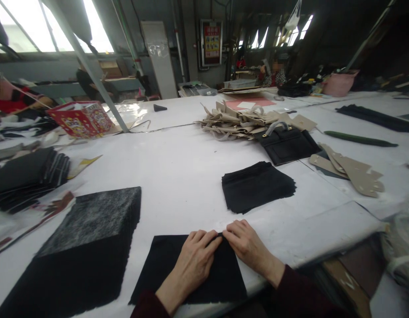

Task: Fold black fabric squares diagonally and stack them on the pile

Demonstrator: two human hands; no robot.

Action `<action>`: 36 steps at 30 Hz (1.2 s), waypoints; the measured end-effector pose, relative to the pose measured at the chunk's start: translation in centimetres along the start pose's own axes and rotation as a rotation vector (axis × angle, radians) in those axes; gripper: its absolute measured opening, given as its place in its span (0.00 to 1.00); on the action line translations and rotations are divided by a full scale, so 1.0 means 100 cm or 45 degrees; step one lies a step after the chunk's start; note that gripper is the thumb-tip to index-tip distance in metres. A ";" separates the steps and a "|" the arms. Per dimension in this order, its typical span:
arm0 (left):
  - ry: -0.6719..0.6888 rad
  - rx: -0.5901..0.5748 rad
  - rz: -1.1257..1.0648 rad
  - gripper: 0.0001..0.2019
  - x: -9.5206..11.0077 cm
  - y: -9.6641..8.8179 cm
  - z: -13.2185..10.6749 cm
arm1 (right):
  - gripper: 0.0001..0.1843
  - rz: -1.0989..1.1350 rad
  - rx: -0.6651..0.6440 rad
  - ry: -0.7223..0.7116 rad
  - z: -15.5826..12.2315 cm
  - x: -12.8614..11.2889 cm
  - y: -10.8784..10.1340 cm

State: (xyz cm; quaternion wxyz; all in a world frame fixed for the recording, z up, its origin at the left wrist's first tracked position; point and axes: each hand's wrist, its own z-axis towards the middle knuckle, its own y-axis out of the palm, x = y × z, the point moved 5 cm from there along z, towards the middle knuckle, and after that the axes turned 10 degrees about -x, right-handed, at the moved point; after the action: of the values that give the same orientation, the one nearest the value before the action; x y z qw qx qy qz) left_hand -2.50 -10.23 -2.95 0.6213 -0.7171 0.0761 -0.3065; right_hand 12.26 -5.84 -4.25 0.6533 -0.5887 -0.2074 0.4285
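Observation:
A flat black fabric piece [164, 265] lies on the white table [177, 176] right in front of me. My left hand [194, 260] rests on it, fingers curled toward its far edge. My right hand [246, 243] meets the left one at that edge, fingertips pinching the fabric. Beyond the hands sits a small stack of black fabric squares [257, 185]. A tall stack of dark grey felt-like sheets [88, 247] stands at my left.
A black handbag [287, 143] and a heap of beige cut pieces [237, 121] lie further back. Beige strips [353, 172] sit right, a red box [81, 118] and dark striped stack [25, 174] left. Other people work at the far tables.

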 end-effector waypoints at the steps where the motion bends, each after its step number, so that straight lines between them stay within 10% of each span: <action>1: 0.001 0.004 0.002 0.23 0.000 0.000 0.000 | 0.11 -0.020 -0.010 -0.014 0.000 -0.001 0.000; 20: -0.022 -0.004 0.104 0.26 0.001 0.008 0.000 | 0.12 -0.172 -0.068 -0.092 -0.009 -0.006 -0.004; 30: -0.016 -0.005 0.173 0.27 0.001 0.009 0.000 | 0.21 0.344 0.195 0.312 -0.024 0.008 -0.004; 36: -0.011 0.001 0.196 0.27 0.002 0.009 0.001 | 0.26 -0.041 -0.029 0.277 -0.019 -0.014 0.004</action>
State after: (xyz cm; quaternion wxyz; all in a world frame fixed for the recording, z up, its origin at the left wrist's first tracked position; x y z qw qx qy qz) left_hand -2.00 -10.44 -3.73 0.6437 -0.7101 0.1284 -0.2547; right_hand 12.85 -8.07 -4.70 0.6722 -0.6356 -0.1495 0.3490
